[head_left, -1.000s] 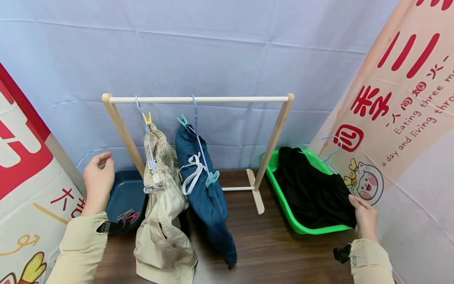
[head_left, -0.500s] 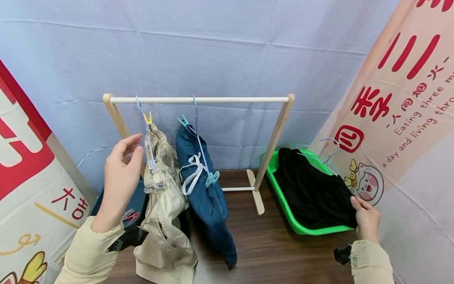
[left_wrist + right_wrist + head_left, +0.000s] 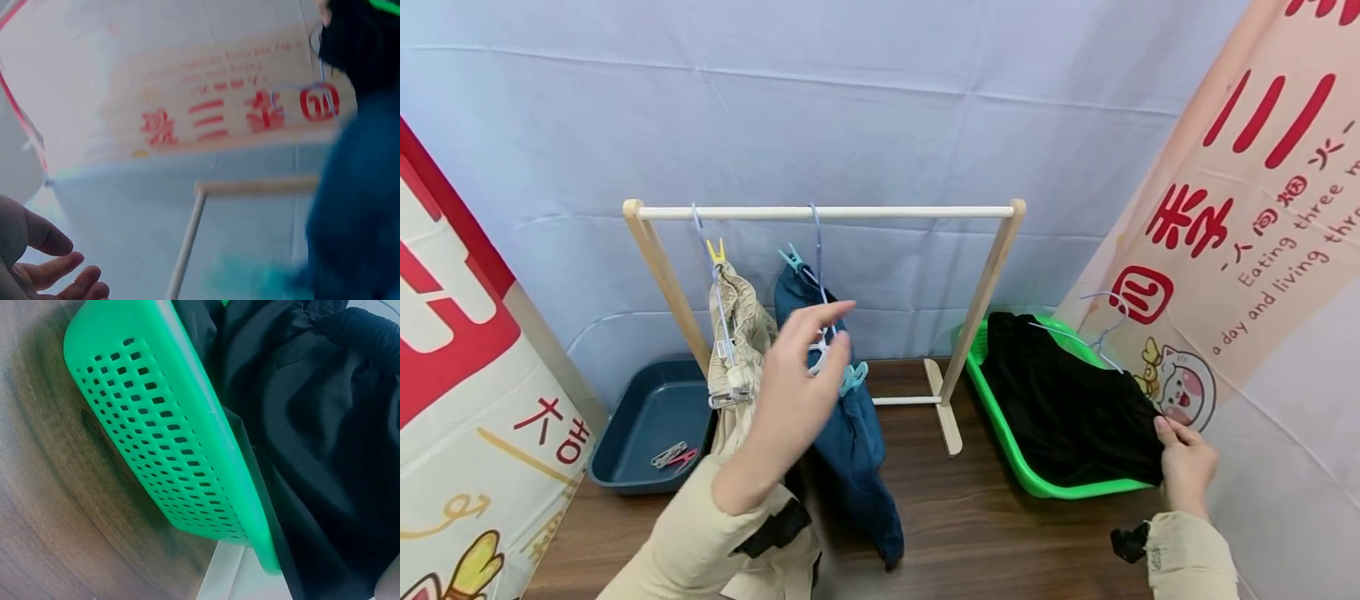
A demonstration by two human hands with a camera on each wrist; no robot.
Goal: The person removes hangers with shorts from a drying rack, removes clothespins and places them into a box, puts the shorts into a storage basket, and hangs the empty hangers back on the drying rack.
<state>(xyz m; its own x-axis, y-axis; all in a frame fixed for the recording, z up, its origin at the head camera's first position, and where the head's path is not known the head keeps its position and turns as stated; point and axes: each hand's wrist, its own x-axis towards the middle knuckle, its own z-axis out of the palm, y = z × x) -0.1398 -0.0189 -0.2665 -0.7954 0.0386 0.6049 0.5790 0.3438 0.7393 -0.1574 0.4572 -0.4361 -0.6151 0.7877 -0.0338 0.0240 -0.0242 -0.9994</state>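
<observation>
My left hand (image 3: 797, 383) is in the air in front of the blue pants (image 3: 865, 492), thumb and fingers apart with nothing between them. In the left wrist view its fingers (image 3: 59, 272) are loosely bent. At the right, my right hand (image 3: 1187, 467) pinches the waistband end of a black garment (image 3: 1067, 408) with a gathered elastic waist. This garment lies in a green basket (image 3: 1003, 437), and a thin blue hanger (image 3: 1103, 333) sits at its waist. In the right wrist view, only a sliver of the right hand shows beside the black cloth.
A wooden rack (image 3: 917, 212) stands at the back. Beige pants (image 3: 737, 312) and the blue pants hang from it on hangers, clipped with clothespins. A dark blue bin (image 3: 643, 392) at the left holds several clothespins (image 3: 670, 455). Printed cloth banners (image 3: 1247, 275) flank both sides.
My left hand has moved right from above the blue bin, past the beige pants, to in front of the blue pants; its fingers have spread. The right hand keeps hold of the black garment, shifting slightly right.
</observation>
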